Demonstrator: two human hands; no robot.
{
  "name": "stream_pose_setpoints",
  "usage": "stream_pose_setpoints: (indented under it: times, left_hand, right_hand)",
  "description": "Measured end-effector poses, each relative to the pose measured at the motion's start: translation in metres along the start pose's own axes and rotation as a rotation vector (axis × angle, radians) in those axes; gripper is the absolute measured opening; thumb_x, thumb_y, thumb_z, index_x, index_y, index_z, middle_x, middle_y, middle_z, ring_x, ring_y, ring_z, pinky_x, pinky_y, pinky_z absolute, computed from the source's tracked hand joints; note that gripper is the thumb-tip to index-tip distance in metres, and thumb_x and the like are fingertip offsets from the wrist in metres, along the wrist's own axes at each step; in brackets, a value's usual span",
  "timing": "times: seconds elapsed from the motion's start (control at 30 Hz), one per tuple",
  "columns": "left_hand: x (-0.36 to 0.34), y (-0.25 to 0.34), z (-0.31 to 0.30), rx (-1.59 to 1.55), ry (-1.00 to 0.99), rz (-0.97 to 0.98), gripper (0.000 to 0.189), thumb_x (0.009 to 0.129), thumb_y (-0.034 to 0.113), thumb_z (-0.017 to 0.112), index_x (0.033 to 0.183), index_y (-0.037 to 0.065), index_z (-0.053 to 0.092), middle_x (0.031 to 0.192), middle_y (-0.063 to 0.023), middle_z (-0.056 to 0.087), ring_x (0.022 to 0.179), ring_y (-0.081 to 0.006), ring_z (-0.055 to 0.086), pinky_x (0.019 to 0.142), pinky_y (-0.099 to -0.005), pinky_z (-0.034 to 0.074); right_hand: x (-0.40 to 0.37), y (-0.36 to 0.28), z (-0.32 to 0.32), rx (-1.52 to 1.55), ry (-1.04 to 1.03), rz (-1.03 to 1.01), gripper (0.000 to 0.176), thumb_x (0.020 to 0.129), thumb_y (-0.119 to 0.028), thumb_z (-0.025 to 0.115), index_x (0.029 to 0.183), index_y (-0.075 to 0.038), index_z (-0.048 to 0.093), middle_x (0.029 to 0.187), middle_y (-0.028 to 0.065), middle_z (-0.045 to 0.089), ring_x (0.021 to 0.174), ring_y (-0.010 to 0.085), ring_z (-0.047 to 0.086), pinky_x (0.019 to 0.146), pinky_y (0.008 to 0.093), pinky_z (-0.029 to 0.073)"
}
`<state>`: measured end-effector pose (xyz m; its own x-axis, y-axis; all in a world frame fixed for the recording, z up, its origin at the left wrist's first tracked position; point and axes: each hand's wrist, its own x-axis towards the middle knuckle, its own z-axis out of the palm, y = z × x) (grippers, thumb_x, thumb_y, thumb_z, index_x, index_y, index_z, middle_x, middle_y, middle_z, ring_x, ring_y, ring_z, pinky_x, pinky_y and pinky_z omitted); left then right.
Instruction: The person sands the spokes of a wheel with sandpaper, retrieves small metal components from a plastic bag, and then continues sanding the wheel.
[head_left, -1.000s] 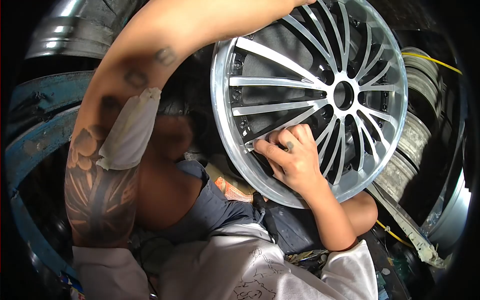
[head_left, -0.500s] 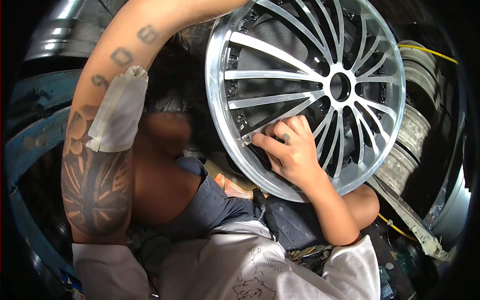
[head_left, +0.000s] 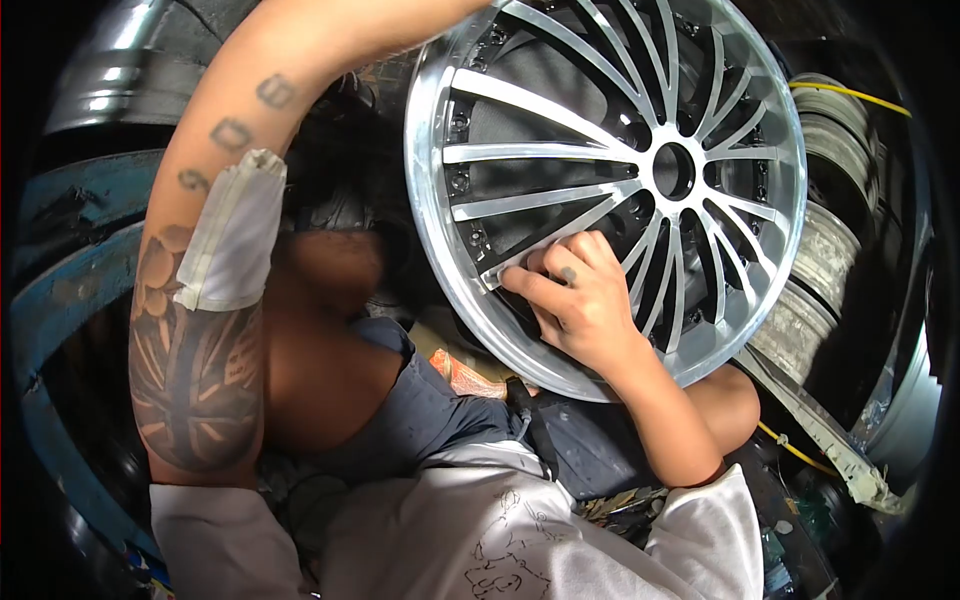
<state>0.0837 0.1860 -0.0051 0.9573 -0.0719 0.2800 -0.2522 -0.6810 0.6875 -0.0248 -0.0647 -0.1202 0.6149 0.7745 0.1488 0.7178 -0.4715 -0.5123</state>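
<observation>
A silver multi-spoke alloy wheel [head_left: 672,130] with black recesses leans upright before me, its lower rim by my legs. My right hand [head_left: 575,290] is closed, with fingers curled and pressed at the outer end of a lower-left spoke [head_left: 560,236], near the rim. Whatever may be pinched under the fingertips is hidden. My left arm [head_left: 240,130] reaches up along the wheel's left side, and its hand lies beyond the top edge of the view. A whitish cloth patch [head_left: 232,240] is taped on that forearm.
Several dusty wheel rims [head_left: 825,230] are stacked at the right, with a yellow cable [head_left: 850,93] across them. A blue metal frame [head_left: 75,270] stands at the left. An orange packet [head_left: 460,375] lies by my shorts. A paint-stained bar [head_left: 815,430] slants at lower right.
The wheel appears slightly further left in view, and my left forearm has shifted a little. My right hand stays at the same spoke end.
</observation>
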Motion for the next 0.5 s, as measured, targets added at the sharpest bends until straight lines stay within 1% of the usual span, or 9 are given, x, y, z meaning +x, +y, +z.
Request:
stream_pose_setpoints:
  times: [0.07,0.1,0.2,0.27,0.3,0.33,0.37,0.43,0.5]
  left_hand:
    - [0.001,-0.015,-0.001,-0.096,-0.044,-0.013,0.026,0.092,0.015,0.07,0.109,-0.004,0.067,0.065,-0.0085,0.063,0.057,-0.0131,0.059,0.058,-0.0314,0.049]
    - [-0.006,-0.002,-0.002,-0.004,-0.005,0.007,0.025,0.092,0.015,0.069,0.109,-0.004,0.067,0.065,-0.0084,0.062,0.057,-0.0127,0.059,0.058,-0.0315,0.048]
    - [-0.012,0.004,0.0,0.106,0.007,0.023,0.026,0.092,0.014,0.069,0.11,-0.004,0.067,0.065,-0.0082,0.062,0.057,-0.0115,0.059,0.057,-0.0308,0.048]
    - [-0.007,0.006,-0.007,-0.017,-0.088,-0.057,0.026,0.092,0.014,0.069,0.112,-0.003,0.068,0.065,-0.008,0.061,0.057,-0.011,0.059,0.057,-0.03,0.048]
    - [-0.003,0.008,-0.017,-0.147,-0.167,-0.144,0.026,0.092,0.014,0.069,0.112,-0.003,0.068,0.066,-0.0078,0.061,0.057,-0.0109,0.059,0.056,-0.0294,0.048]
    - [-0.003,0.008,-0.022,-0.206,-0.203,-0.185,0.026,0.091,0.014,0.069,0.112,-0.003,0.068,0.065,-0.0077,0.061,0.057,-0.0108,0.058,0.056,-0.0291,0.048]
    - [-0.003,0.009,-0.027,-0.263,-0.238,-0.229,0.026,0.091,0.014,0.069,0.113,-0.002,0.068,0.065,-0.0075,0.062,0.056,-0.0107,0.058,0.056,-0.0287,0.047]
    - [-0.004,0.008,-0.025,-0.252,-0.247,-0.204,0.026,0.091,0.013,0.069,0.113,-0.002,0.068,0.065,-0.0071,0.062,0.055,-0.0106,0.058,0.055,-0.0284,0.047]
    - [-0.007,0.003,-0.01,-0.095,-0.133,-0.062,0.025,0.091,0.013,0.069,0.112,-0.002,0.069,0.065,-0.0067,0.063,0.055,-0.0097,0.058,0.054,-0.0276,0.047]
  right_hand:
    - [-0.002,-0.002,-0.004,-0.008,-0.024,0.012,0.03,0.071,-0.011,0.076,0.1,-0.018,0.078,0.088,-0.0016,0.057,0.086,0.0207,0.056,0.079,0.0367,0.044]
    - [0.0,-0.001,-0.005,-0.009,-0.037,0.004,0.03,0.07,-0.011,0.076,0.099,-0.018,0.078,0.088,-0.0017,0.058,0.086,0.0205,0.056,0.078,0.0365,0.044]
    - [0.003,-0.003,0.0,-0.058,0.01,0.007,0.03,0.07,-0.012,0.076,0.099,-0.019,0.078,0.088,-0.002,0.058,0.086,0.0203,0.056,0.078,0.0362,0.044]
    - [-0.002,0.0,-0.002,-0.019,-0.008,0.012,0.029,0.07,-0.012,0.076,0.099,-0.019,0.078,0.088,-0.0025,0.058,0.086,0.0205,0.056,0.078,0.0361,0.045]
    - [-0.003,-0.001,-0.003,-0.014,-0.02,0.02,0.029,0.07,-0.012,0.076,0.099,-0.019,0.078,0.087,-0.0026,0.058,0.086,0.0204,0.056,0.078,0.0361,0.045]
    - [-0.002,-0.001,-0.003,-0.006,-0.034,0.02,0.03,0.07,-0.012,0.076,0.099,-0.019,0.079,0.087,-0.0028,0.058,0.086,0.0204,0.056,0.078,0.0361,0.045]
    - [0.003,-0.004,-0.001,-0.025,-0.004,0.025,0.03,0.07,-0.011,0.076,0.099,-0.02,0.078,0.087,-0.0027,0.058,0.086,0.0205,0.056,0.078,0.0361,0.045]
    - [0.001,-0.003,0.001,-0.024,0.013,0.019,0.03,0.07,-0.011,0.076,0.099,-0.02,0.078,0.087,-0.0027,0.058,0.086,0.0204,0.056,0.078,0.0358,0.044]
    - [-0.003,-0.004,0.001,-0.023,0.015,0.028,0.03,0.07,-0.011,0.076,0.099,-0.02,0.078,0.087,-0.0027,0.059,0.086,0.0202,0.056,0.078,0.0357,0.044]
